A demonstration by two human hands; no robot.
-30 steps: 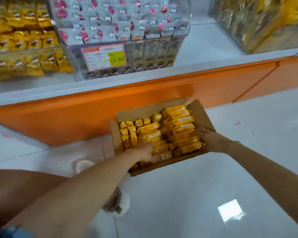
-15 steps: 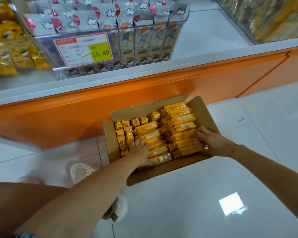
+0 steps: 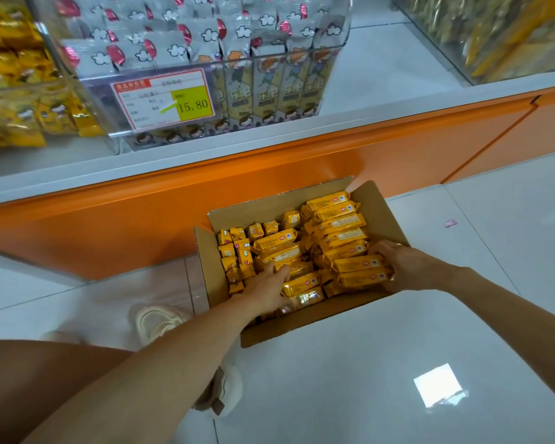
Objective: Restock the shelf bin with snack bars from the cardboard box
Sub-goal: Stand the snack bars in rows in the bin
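Note:
An open cardboard box [image 3: 378,200] sits on the white floor against the orange shelf base, filled with yellow-wrapped snack bars [image 3: 340,224]. My left hand [image 3: 266,288] lies inside the box on the middle stack, fingers curled over the bars there. My right hand [image 3: 401,265] is at the box's right side, its fingers wrapped around the ends of a stack of bars [image 3: 361,270]. On the shelf at far left stands a clear bin of yellow packs [image 3: 16,100].
A clear bin of grey snack packs [image 3: 269,88] with a 15.80 price tag [image 3: 164,102] stands on the shelf above the box. Another clear bin [image 3: 494,36] is at top right. My shoes [image 3: 156,320] and knee are left of the box. The orange base [image 3: 109,225] runs behind.
The view has dropped closer to the box. Both hands have pushed deeper into the bars, the right one closing round a stack at the box's right side.

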